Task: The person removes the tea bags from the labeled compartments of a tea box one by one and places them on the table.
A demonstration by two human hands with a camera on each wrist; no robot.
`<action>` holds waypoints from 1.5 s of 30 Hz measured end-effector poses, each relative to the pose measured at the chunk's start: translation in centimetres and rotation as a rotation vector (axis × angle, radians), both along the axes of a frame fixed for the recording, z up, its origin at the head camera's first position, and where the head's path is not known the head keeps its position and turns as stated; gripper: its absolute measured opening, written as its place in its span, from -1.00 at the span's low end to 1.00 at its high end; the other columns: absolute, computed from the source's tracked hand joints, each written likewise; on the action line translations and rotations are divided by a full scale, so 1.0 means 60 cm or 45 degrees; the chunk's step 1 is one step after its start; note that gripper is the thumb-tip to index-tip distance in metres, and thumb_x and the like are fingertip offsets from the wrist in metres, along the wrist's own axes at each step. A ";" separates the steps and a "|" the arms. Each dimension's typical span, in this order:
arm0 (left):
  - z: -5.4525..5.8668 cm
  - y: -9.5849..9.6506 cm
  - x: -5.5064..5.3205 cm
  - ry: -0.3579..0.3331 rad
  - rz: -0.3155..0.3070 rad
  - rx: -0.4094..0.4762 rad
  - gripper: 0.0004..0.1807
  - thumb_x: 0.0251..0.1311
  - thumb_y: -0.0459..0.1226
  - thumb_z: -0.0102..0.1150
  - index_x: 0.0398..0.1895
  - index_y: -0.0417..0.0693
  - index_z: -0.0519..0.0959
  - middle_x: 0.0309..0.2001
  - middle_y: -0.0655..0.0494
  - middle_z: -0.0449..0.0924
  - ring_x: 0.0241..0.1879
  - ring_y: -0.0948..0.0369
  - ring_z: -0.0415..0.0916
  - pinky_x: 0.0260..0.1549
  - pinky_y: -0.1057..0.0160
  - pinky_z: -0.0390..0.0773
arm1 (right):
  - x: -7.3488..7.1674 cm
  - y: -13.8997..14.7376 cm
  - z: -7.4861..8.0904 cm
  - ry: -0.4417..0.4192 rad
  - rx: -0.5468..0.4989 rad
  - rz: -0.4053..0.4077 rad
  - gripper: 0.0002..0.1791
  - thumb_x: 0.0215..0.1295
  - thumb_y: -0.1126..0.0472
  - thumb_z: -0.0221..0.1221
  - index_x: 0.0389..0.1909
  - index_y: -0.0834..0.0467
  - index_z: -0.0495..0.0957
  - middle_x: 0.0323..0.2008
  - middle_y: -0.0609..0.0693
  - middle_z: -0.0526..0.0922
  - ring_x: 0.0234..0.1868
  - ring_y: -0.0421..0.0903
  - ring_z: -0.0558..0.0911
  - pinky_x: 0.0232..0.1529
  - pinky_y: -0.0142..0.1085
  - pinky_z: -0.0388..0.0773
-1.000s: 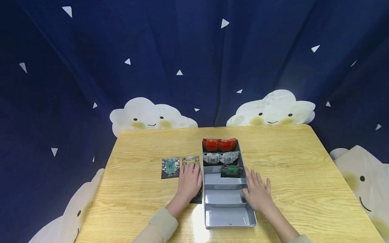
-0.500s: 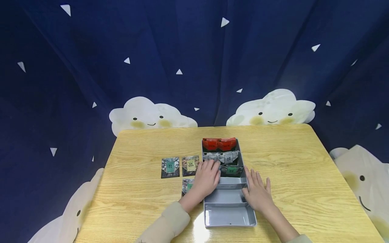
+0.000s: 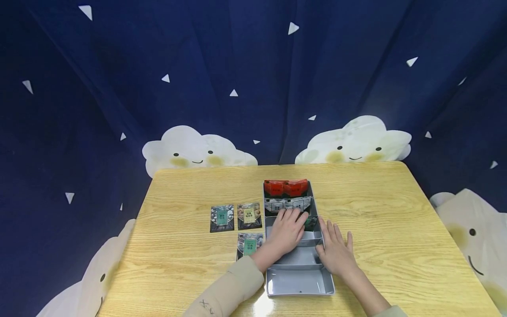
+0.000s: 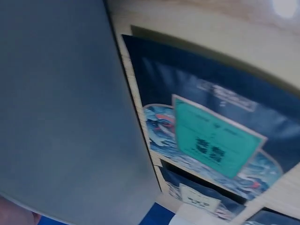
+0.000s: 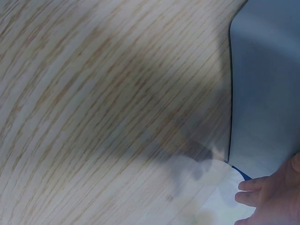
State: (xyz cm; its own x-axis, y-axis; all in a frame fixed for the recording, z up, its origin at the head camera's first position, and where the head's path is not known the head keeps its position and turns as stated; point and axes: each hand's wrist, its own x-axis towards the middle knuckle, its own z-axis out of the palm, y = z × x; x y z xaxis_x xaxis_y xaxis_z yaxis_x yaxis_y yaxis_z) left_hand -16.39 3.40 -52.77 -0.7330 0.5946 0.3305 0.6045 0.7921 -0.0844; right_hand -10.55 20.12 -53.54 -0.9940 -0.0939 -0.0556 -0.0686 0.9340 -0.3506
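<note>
A long grey divided box (image 3: 299, 287) stands on the table. My left hand (image 3: 286, 231) reaches into its third compartment from the back, its fingertips at a dark green-labelled sachet (image 3: 311, 223) that it mostly covers. Its thumb is hidden, so I cannot tell whether it pinches the sachet. In the left wrist view only a sliver of a hand (image 4: 16, 213) shows past the box wall (image 4: 70, 117). My right hand (image 3: 336, 251) rests along the box's right wall, fingers fairly straight. The right wrist view shows fingers (image 5: 253, 197) near the box's grey side (image 5: 267, 89).
Red sachets (image 3: 285, 188) fill the back compartment, with silver-grey sachets (image 3: 287, 204) in the one before it. Left of the box lie a teal-labelled sachet (image 3: 222, 218), a yellow-labelled sachet (image 3: 249, 216) and a green-labelled sachet (image 3: 249, 245), flat on the wooden table (image 3: 174, 246).
My left hand has moved right from the table sachets into the box's third compartment, now covering most of the sachet there. The right hand has stayed put.
</note>
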 end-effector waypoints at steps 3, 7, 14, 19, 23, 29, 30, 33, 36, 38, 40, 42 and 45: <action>-0.002 0.010 -0.003 0.028 0.014 -0.018 -0.60 0.23 -0.04 0.00 0.14 0.22 0.37 0.00 0.21 0.38 -0.04 0.23 0.33 0.02 0.17 0.28 | 0.000 0.000 0.000 0.003 0.001 0.001 -0.18 0.20 0.14 -0.04 0.43 0.10 -0.21 0.33 0.38 0.03 0.33 0.34 0.00 0.19 0.30 -0.33; -0.002 0.018 -0.006 0.034 0.023 -0.044 -0.59 0.21 -0.04 0.02 0.14 0.24 0.36 0.04 0.23 0.37 -0.01 0.24 0.33 0.04 0.16 0.27 | 0.000 -0.001 0.001 0.003 -0.001 0.001 -0.19 0.21 0.14 -0.04 0.43 0.10 -0.20 0.33 0.39 0.02 0.33 0.35 0.00 0.19 0.30 -0.33; -0.006 0.024 -0.008 0.040 0.036 -0.077 -0.64 0.20 -0.04 0.04 0.08 0.23 0.39 0.01 0.23 0.39 -0.05 0.24 0.34 0.03 0.18 0.28 | 0.001 -0.002 0.004 -0.003 -0.016 0.003 -0.19 0.21 0.15 -0.04 0.43 0.11 -0.20 0.32 0.40 0.03 0.32 0.36 -0.01 0.18 0.31 -0.34; -0.006 0.026 -0.008 0.028 0.034 -0.076 -0.70 0.21 -0.06 0.02 0.01 0.22 0.42 -0.04 0.24 0.40 -0.10 0.25 0.34 0.01 0.19 0.28 | 0.000 -0.001 0.002 -0.003 -0.011 0.001 -0.19 0.21 0.15 -0.04 0.43 0.09 -0.20 0.33 0.38 0.03 0.32 0.35 0.00 0.19 0.30 -0.34; -0.008 0.028 -0.007 -0.007 0.042 -0.087 -0.73 0.24 -0.08 -0.02 0.00 0.23 0.42 -0.06 0.27 0.40 -0.11 0.26 0.33 0.02 0.20 0.27 | 0.001 -0.001 0.002 -0.006 -0.008 0.004 -0.18 0.21 0.14 -0.04 0.43 0.08 -0.22 0.33 0.38 0.02 0.33 0.34 0.00 0.19 0.30 -0.33; -0.010 0.030 -0.007 -0.051 0.054 -0.058 -0.74 0.24 -0.09 0.01 -0.01 0.22 0.43 -0.09 0.29 0.42 -0.11 0.27 0.33 0.02 0.21 0.27 | 0.003 -0.001 0.004 0.009 -0.012 0.007 -0.18 0.21 0.15 -0.04 0.44 0.07 -0.22 0.32 0.39 0.04 0.32 0.35 0.01 0.19 0.31 -0.31; -0.010 0.030 -0.006 -0.056 0.055 -0.053 -0.74 0.23 -0.10 0.02 -0.01 0.22 0.44 -0.09 0.29 0.43 -0.11 0.27 0.34 0.02 0.21 0.27 | 0.003 -0.001 0.004 0.013 -0.012 0.007 -0.18 0.21 0.15 -0.03 0.43 0.07 -0.22 0.32 0.39 0.04 0.32 0.35 0.02 0.18 0.31 -0.31; -0.009 0.030 -0.005 -0.077 0.049 -0.038 -0.75 0.24 -0.14 0.02 -0.01 0.21 0.45 -0.10 0.28 0.43 -0.12 0.27 0.34 0.02 0.20 0.28 | 0.004 -0.002 0.005 0.021 -0.015 0.005 -0.19 0.21 0.15 -0.02 0.43 0.08 -0.19 0.32 0.39 0.05 0.31 0.36 0.03 0.18 0.31 -0.30; -0.009 0.029 -0.004 -0.091 0.037 -0.024 -0.76 0.25 -0.17 0.01 -0.01 0.21 0.45 -0.09 0.27 0.43 -0.12 0.26 0.33 0.02 0.19 0.28 | 0.004 -0.002 0.005 0.012 -0.017 0.004 -0.19 0.22 0.15 -0.03 0.43 0.08 -0.20 0.32 0.39 0.04 0.32 0.35 0.01 0.18 0.31 -0.32; -0.009 0.028 -0.004 -0.086 0.034 -0.015 -0.76 0.25 -0.17 0.00 -0.01 0.21 0.46 -0.09 0.27 0.43 -0.12 0.27 0.34 0.02 0.19 0.28 | 0.004 -0.002 0.005 0.003 -0.017 0.003 -0.19 0.22 0.15 -0.04 0.43 0.07 -0.21 0.33 0.38 0.03 0.32 0.35 0.00 0.19 0.31 -0.33; -0.008 0.026 -0.004 -0.080 0.038 -0.004 -0.76 0.25 -0.16 0.00 -0.01 0.22 0.46 -0.08 0.27 0.44 -0.11 0.27 0.34 0.02 0.19 0.28 | 0.003 -0.002 0.004 -0.007 -0.013 0.003 -0.19 0.23 0.15 -0.05 0.44 0.06 -0.24 0.33 0.38 0.02 0.33 0.34 -0.01 0.19 0.30 -0.34; -0.005 0.025 -0.003 -0.071 0.044 0.009 -0.76 0.25 -0.15 0.02 -0.02 0.23 0.46 -0.07 0.27 0.43 -0.11 0.27 0.34 0.02 0.20 0.28 | 0.004 -0.001 0.004 0.001 -0.017 0.003 -0.18 0.22 0.15 -0.04 0.44 0.06 -0.22 0.33 0.38 0.03 0.32 0.35 0.00 0.18 0.31 -0.33; 0.001 0.021 -0.004 -0.052 0.057 0.032 -0.77 0.24 -0.11 0.03 -0.04 0.24 0.45 -0.09 0.26 0.42 -0.12 0.26 0.34 0.00 0.21 0.28 | 0.003 -0.001 0.004 0.013 -0.020 0.005 -0.19 0.22 0.15 -0.04 0.43 0.07 -0.21 0.32 0.39 0.03 0.32 0.35 0.01 0.18 0.31 -0.32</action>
